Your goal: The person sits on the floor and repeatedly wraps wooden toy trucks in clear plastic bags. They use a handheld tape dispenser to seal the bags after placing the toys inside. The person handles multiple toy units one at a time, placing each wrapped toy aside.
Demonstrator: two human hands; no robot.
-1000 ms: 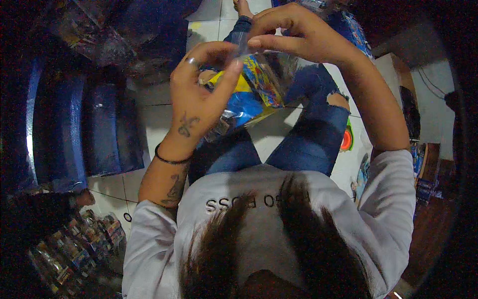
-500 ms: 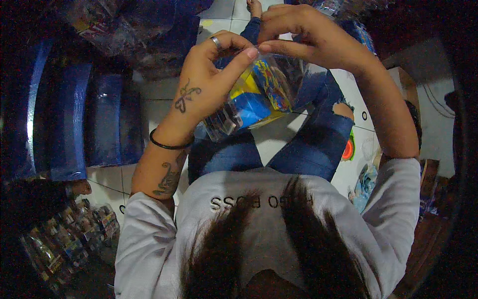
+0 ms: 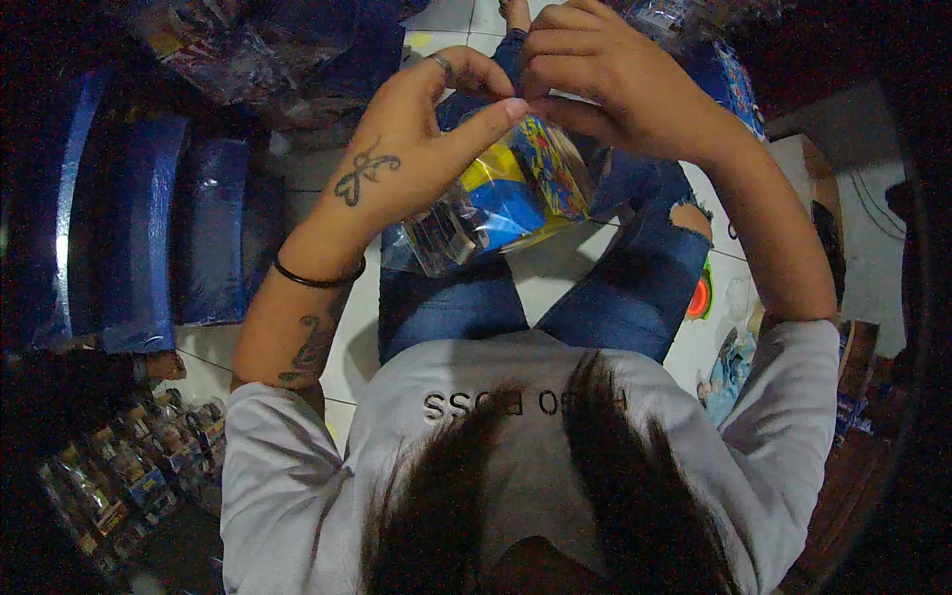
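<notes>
Between my knees hangs a clear plastic bag [image 3: 451, 248] holding a blue and yellow thing [image 3: 504, 213] and a brightly patterned packet [image 3: 557, 169]. My left hand [image 3: 421, 139] pinches at the bag's top with thumb and forefinger, a ring on one finger. Right up against that pinch, my right hand [image 3: 620, 84] has its fingers curled in at the same spot. What exactly the fingertips grip is small and partly covered, but the bag hangs directly below them. Dark pieces show through the plastic at the bag's lower left.
Several blue plastic-wrapped stacks [image 3: 139, 233] stand at the left. Below them lie many small clear packs [image 3: 139, 451]. Clear-wrapped goods [image 3: 238, 59] fill the upper left. An orange and green round thing [image 3: 700, 295] and a light blue crumpled piece [image 3: 729, 372] lie on the tiled floor at right.
My left wrist and forearm have shifted a little left. My right fingers have curled in more tightly over the bag's top. The bag stays in nearly the same place.
</notes>
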